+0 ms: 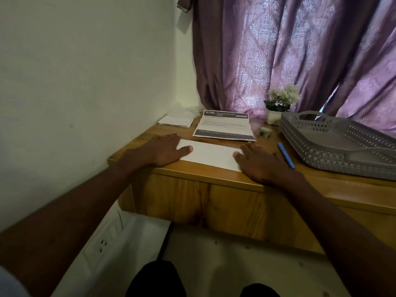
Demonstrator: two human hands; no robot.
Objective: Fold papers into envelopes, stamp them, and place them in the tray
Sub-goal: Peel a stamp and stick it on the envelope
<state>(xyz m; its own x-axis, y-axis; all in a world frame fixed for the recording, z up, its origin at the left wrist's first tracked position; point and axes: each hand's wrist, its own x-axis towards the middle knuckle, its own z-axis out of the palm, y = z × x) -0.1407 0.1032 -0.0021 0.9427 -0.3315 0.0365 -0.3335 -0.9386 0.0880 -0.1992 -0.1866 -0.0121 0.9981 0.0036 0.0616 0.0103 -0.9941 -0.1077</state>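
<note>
wooden desk against the wall, holding a folded white paper at the front edge, printed sheets behind, small white stack far left, blue pen, grey tray, potted flowers.

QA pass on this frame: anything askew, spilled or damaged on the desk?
Nothing stands out. Left hand and right hand press flat on the white folded paper. The printed sheets, blue pen, stamp roll and empty grey tray lie undisturbed.
</note>
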